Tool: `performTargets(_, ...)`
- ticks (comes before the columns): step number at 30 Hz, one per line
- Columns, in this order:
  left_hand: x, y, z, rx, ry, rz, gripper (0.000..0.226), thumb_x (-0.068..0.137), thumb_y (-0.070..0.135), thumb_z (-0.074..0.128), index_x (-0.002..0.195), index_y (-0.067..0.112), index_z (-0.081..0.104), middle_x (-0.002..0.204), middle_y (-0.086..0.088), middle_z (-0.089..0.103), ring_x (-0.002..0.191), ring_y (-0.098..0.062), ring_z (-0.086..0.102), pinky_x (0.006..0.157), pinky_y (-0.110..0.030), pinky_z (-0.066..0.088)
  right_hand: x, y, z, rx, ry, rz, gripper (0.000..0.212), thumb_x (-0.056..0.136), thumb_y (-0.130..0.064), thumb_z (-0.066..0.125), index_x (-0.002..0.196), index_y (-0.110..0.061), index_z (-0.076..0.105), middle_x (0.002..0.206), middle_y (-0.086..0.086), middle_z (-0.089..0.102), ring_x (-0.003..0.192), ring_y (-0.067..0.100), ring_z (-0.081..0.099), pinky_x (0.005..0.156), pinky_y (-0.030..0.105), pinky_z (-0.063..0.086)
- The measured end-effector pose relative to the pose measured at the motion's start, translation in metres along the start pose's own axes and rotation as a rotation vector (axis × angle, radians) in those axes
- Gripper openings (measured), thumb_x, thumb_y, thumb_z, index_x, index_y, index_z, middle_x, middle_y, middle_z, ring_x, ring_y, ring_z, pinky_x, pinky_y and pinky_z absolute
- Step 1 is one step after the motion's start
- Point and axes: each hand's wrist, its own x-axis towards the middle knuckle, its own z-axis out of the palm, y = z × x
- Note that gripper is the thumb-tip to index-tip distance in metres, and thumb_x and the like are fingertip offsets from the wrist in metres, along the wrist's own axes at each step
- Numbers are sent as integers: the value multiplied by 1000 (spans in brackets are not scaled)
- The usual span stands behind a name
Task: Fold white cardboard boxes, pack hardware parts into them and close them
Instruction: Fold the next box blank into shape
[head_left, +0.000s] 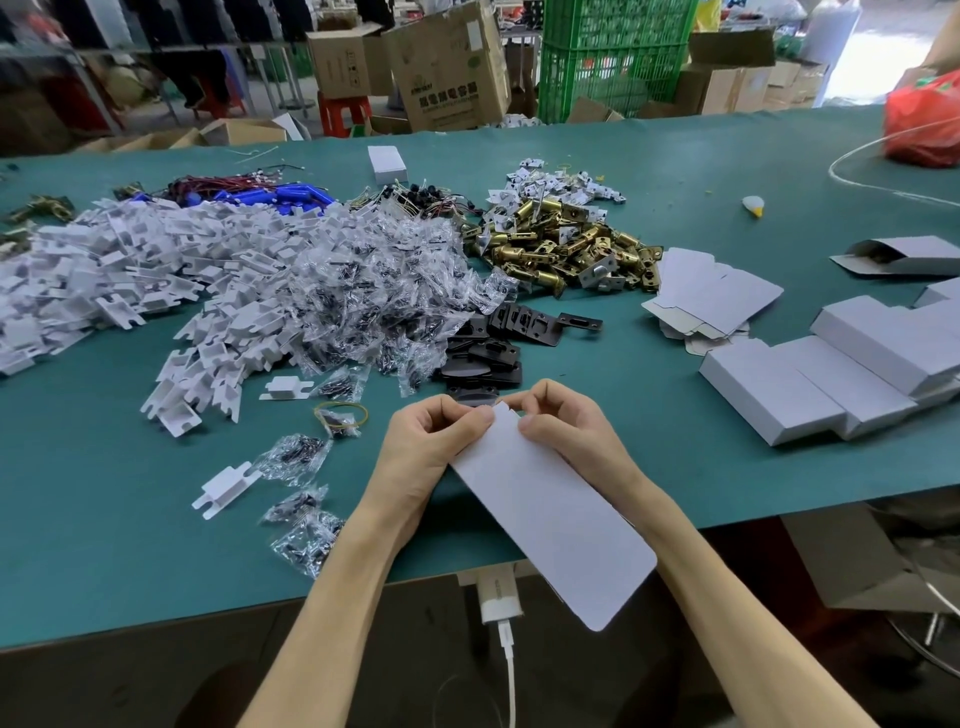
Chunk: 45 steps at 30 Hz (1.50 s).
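Observation:
A flat white cardboard box blank (550, 514) lies slanted over the near edge of the green table (675, 457). My left hand (431, 441) and my right hand (561, 421) both pinch its far end, fingertips curled on the flaps. Behind my hands lie black metal plates (493, 343), a brass latch pile (566, 244), bagged screws (374, 280) and white plastic pieces (130, 270). Closed white boxes (831, 374) are stacked at the right, with flat blanks (717, 296) beside them.
Loose screw bags (301, 452), a white plastic piece (223, 491) and a yellow rubber band (340, 418) lie left of my hands. A red bag (924, 119) sits far right. Blue cylinders with wires (280, 195) lie at the back. A charger (498, 597) hangs below the table edge.

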Motion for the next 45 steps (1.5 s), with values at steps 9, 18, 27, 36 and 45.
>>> performTargets(9, 4, 5, -5, 10, -89, -56, 21, 81, 29, 82, 83, 12, 71, 86, -14, 67, 81, -23, 55, 72, -33, 42, 0, 3, 1, -45, 72, 1, 18, 79, -14, 70, 71, -14, 54, 115, 16, 71, 79, 20, 66, 61, 28, 51)
performTargets(18, 5, -1, -4, 13, -32, -8, 28, 77, 31, 86, 68, 15, 65, 81, -17, 64, 77, -22, 51, 68, -30, 40, -2, 2, 3, -60, 130, -8, 18, 77, -13, 69, 71, -10, 53, 113, 17, 71, 80, 19, 66, 61, 26, 52)
performTargets(27, 2, -7, -2, 39, -33, 35, 27, 84, 31, 79, 103, 13, 79, 106, -13, 78, 92, -19, 69, 89, -37, 54, 1, 8, -3, -110, 263, -60, 16, 82, -11, 69, 96, -8, 63, 101, 1, 72, 82, 6, 67, 66, 21, 51)
performTargets(36, 2, -7, -2, 12, -28, 62, 22, 85, 26, 80, 104, 15, 79, 105, -10, 79, 92, -15, 71, 83, -26, 57, 0, 7, -2, -159, 204, -66, 25, 85, -14, 60, 104, -16, 76, 96, -5, 75, 76, 7, 67, 61, 20, 52)
performTargets(45, 0, -6, 2, 7, -30, 77, 21, 91, 30, 72, 110, 21, 76, 109, -11, 77, 95, -17, 68, 84, -31, 57, -1, 7, -2, -158, 234, -99, 23, 92, -11, 61, 108, -19, 74, 112, 6, 69, 83, 9, 65, 67, 24, 54)
